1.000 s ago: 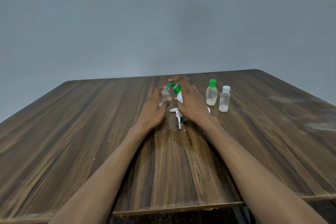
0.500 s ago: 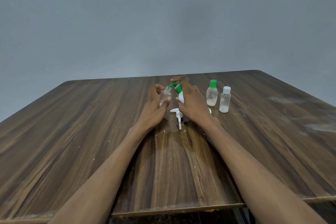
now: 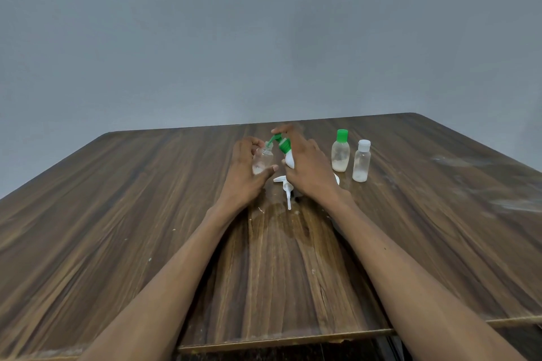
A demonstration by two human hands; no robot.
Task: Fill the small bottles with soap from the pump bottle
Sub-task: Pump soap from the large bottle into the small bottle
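Head view: left hand grips an open small bottle above the bench; right hand grips the tilted pump bottle, green spout at the small bottle's mouth. Risk: narrow neck, so any misalignment probably puts soap on the bench.

Three small bottles, one pump bottle, one loose white pump, two hands, one desk.

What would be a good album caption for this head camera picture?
Left hand holds a small clear bottle while the right hand tips a green-nozzled pump bottle to its mouth.
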